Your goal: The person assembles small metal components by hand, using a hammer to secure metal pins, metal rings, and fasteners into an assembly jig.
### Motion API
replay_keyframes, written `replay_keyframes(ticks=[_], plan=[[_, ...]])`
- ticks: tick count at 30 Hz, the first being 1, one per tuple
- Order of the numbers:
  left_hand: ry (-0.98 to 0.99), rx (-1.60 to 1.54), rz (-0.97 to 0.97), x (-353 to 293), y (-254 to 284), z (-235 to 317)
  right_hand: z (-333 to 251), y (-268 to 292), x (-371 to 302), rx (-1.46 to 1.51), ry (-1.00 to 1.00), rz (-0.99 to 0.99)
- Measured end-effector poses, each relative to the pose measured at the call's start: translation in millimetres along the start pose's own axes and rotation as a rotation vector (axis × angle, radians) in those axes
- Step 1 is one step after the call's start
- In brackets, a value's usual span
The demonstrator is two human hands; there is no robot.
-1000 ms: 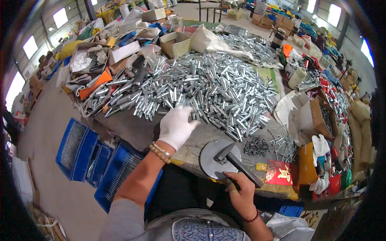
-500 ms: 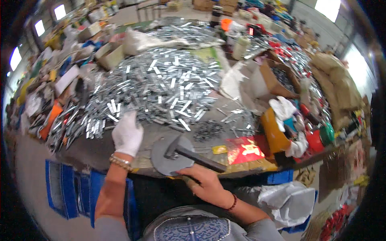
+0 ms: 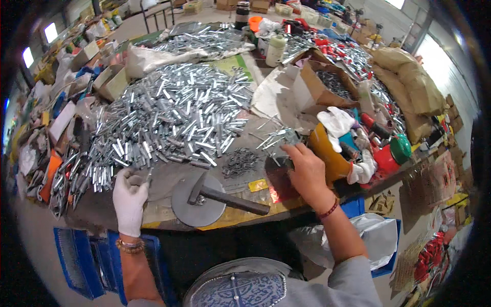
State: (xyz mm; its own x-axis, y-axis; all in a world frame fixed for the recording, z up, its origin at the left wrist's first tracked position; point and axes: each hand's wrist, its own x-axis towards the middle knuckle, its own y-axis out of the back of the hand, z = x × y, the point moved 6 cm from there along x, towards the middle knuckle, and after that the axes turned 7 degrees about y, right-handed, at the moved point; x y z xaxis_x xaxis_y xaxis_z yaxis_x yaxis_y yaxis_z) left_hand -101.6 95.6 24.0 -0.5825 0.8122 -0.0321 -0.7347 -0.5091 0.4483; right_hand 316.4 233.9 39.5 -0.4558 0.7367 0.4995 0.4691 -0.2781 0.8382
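My left hand (image 3: 130, 200), in a white glove, is at the near left edge of the metal pile. Its fingers are curled closed, with a thin silvery metal piece (image 3: 150, 175) at the fingertips. My bare right hand (image 3: 310, 176) reaches over the right side of the table, thumb and index finger apart, at a small heap of thin metal rods (image 3: 276, 137). Between the hands, a hammer (image 3: 232, 199) lies with its head on a round grey plate (image 3: 197, 217), its handle pointing right. Behind the plate is a small pile of dark pins (image 3: 240, 162).
A large heap of shiny metal tubes (image 3: 174, 110) covers the table's middle. To the right stand a yellow container (image 3: 322, 151) with white gloves, a red-and-green container (image 3: 394, 156) and a cardboard box (image 3: 319, 89). Blue crates (image 3: 76, 258) sit below the table edge.
My right hand has left the hammer handle's side and moved right and away to the thin rods. My left hand has drawn back slightly leftward from the pile. The view has shifted.
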Motion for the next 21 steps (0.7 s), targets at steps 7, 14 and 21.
replay_keyframes(ticks=[7, 14, 21], plan=[[0.184, -1.263, -0.334, -65, -24, 1, -19, 5, 12, -0.076, 0.136, -0.019], [0.459, -1.415, -0.836, -99, -72, 4, -96, -16, -12, 1.159, -0.312, -0.098], [0.469, -1.5, -0.883, -98, -75, 27, -144, -19, -16, 0.577, 0.178, -0.342]])
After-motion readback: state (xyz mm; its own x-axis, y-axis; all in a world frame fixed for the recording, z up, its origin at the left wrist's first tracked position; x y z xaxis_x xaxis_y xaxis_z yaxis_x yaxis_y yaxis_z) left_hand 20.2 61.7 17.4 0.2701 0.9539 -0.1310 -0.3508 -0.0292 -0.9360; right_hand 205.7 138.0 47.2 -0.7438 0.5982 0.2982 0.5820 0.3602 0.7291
